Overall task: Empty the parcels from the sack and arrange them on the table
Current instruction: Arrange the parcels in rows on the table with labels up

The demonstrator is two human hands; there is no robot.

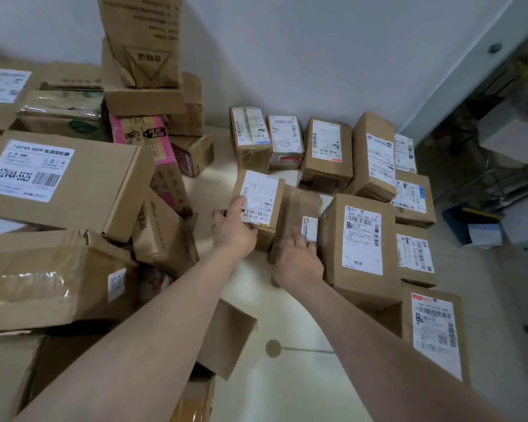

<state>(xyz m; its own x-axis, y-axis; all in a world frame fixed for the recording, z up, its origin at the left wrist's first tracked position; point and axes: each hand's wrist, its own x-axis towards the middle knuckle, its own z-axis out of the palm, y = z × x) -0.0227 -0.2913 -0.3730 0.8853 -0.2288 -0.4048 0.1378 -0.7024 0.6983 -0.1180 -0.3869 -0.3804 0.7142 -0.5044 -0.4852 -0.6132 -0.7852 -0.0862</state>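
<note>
White tabletop [287, 318] is holding parcel rows [328, 149]. Left hand [233, 231] is gripping small white-labelled brown cardboard parcel [261, 197] mid-table; right hand [299, 261] is clutching plain brown cardboard box [296, 208] just beside it. Probably light, stiff; grip side faces.

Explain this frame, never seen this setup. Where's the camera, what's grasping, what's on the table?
No machine here: a person works bare-handed. The single picture comes from a wide-angle camera worn on the head, looking down along both forearms. The left hand has its grip on a small labelled box; the right hand grips a brown parcel beside it. Beneath them is a white table. To the right, labelled parcels lie in rows; to the left, larger cartons are heaped up. No sack is in view.
</note>
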